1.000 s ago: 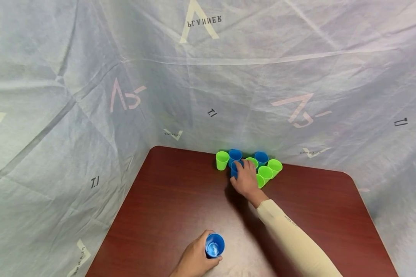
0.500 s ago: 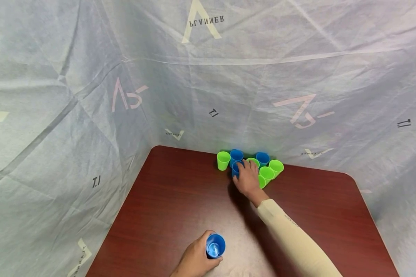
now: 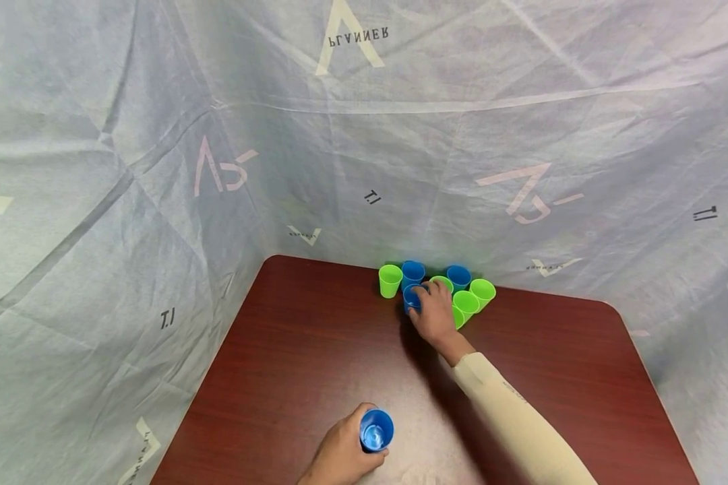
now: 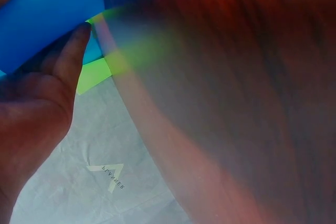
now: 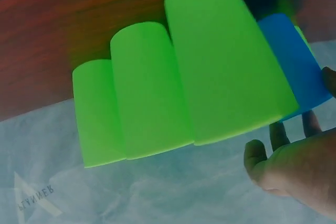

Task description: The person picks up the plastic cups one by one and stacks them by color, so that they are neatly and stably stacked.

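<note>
At the table's near side in the head view, my left hand (image 3: 344,446) grips an upright blue cup (image 3: 377,430), thumb and fingers on opposite sides of it. That blue cup (image 4: 50,19) fills the top left of the left wrist view. My right hand (image 3: 435,316) reaches to the back of the table and pinches another blue cup (image 3: 412,300) near its rim. In the right wrist view, this blue cup (image 5: 296,59) shows the thumb at one side and fingertips right at the rim. The hand hides part of a nearby green cup (image 3: 458,318).
Around my right hand stand more upright cups: a green one (image 3: 390,281) at the left, blue cups (image 3: 412,271) (image 3: 458,277) behind, and green cups (image 3: 482,294) (image 3: 466,303) to the right. A grey sheet (image 3: 364,148) rises behind the brown table (image 3: 303,337).
My right hand has shifted slightly right against the blue cup, so more of the cup's inside shows. My left hand and its blue cup have stayed in place.
</note>
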`<state>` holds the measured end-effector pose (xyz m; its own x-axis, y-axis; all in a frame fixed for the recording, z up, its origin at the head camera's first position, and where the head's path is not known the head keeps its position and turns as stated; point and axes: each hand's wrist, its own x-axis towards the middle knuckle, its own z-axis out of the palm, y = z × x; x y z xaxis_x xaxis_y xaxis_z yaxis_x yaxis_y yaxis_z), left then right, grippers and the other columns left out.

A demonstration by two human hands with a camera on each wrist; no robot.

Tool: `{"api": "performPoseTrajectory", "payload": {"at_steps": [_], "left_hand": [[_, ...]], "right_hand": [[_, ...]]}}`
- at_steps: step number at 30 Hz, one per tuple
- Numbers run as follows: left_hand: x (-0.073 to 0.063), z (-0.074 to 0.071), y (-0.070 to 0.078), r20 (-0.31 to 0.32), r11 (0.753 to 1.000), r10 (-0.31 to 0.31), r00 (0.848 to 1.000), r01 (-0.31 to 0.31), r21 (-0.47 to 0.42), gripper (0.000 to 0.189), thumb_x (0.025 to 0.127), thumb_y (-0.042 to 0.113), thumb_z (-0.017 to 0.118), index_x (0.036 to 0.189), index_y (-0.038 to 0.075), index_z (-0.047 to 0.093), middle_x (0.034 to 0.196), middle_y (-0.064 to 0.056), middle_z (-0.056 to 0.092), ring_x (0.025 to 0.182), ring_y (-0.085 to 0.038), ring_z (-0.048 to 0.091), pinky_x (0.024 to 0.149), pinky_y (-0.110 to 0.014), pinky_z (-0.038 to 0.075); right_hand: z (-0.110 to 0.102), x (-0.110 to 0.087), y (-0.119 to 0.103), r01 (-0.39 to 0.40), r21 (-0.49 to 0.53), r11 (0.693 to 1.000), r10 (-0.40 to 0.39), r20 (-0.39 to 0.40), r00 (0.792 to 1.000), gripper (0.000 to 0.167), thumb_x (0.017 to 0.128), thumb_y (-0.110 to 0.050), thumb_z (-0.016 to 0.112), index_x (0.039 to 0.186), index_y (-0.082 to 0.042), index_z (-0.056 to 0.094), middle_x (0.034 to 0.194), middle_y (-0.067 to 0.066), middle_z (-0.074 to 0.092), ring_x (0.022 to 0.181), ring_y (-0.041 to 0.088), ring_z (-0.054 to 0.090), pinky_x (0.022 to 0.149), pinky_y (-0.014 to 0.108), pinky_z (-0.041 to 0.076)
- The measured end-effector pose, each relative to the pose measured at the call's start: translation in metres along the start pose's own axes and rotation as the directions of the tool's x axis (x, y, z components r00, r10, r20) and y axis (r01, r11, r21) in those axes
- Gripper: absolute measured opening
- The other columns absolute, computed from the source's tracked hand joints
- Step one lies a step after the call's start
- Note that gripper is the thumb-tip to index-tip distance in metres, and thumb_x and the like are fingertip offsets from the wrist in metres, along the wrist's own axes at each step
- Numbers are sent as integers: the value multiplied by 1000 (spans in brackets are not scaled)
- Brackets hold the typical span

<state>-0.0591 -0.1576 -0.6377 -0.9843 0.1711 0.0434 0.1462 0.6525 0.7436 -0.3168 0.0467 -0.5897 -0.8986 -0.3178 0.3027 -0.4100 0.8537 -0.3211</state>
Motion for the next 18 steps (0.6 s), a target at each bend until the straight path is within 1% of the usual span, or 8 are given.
{"api": "performPoseTrajectory", "payload": {"at_steps": [3,5,8,12,15,18], "left_hand": [[0,1,-1,-23,999,32,999,-33,-12,60,75,34,93,126,25,63,108,3,77,97,-12,73,81,-31,59],[0,1,-1,-28,999,42,999,-43,-18,59,75,34,93,125,25,63,108,3,77,97,-11,73,81,-31,59],[0,1,-2,-29,999,42,999,-43,-18,59,75,34,94,126,25,64,108,5,77,98,-11,73,82,-32,59],[0,0,-1,-21,999,37,999,-37,-19,60,75,33,94,126,24,64,109,5,77,99,-11,73,83,-32,59],[0,1,0,-24,999,40,999,-40,-20,60,75,32,94,126,24,64,109,4,78,99,-12,73,83,-32,59],[0,1,0,-38,998,49,998,-50,-24,60,75,30,94,126,24,64,110,5,77,99,-12,73,84,-32,60]], "right_hand": [[-4,-2,-2,11,94,996,-7,-44,999,46,90,-17,84,132,-3,69,137,24,62,138,44,46,119,63,37],[-7,-4,-2,21,139,990,-13,-64,998,47,89,-15,85,132,-4,69,137,24,61,137,44,46,117,62,39],[-12,-6,-3,37,210,977,-19,-85,996,50,87,-12,86,133,-4,67,137,23,59,134,43,48,114,61,44],[-17,-11,-3,15,309,951,14,-94,995,59,86,-7,86,139,-4,62,137,23,53,130,42,51,108,59,52],[-21,-15,-4,7,345,938,28,-97,995,65,85,-6,86,143,-5,58,136,24,49,126,41,54,103,59,56],[-25,-17,-5,22,353,935,17,-107,994,65,85,-6,87,143,-5,58,135,24,50,123,41,55,98,57,59]]}}
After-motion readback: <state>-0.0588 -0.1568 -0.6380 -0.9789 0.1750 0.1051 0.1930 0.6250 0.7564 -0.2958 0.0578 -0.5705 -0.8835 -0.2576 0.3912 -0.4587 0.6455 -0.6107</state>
